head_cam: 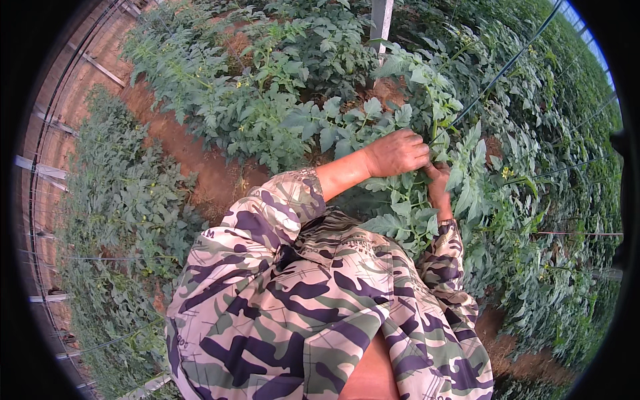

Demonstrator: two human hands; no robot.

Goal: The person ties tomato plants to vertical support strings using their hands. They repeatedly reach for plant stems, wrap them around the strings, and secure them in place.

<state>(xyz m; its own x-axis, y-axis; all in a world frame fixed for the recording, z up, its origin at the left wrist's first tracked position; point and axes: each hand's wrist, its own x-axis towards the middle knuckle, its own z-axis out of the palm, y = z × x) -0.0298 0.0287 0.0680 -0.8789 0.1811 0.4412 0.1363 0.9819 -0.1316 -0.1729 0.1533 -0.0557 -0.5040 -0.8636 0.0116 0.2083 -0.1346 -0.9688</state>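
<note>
Ahead of me, my left hand is curled closed beside the upright stem of a tomato plant. A dark strand of twine slants down from the upper right to its fingertips, which seem to pinch it against the stem. Just below and to the right is my right hand, bent upward among the leaves. Its fingertips meet those of the left hand, and what they grip is hidden. Leafy shoots hang beneath both hands, in front of my camouflage jacket.
Dense tomato rows stand left and right, some with yellow flowers. A bare soil path runs on the left. A pale post rises beyond the plants. More twine crosses the right row.
</note>
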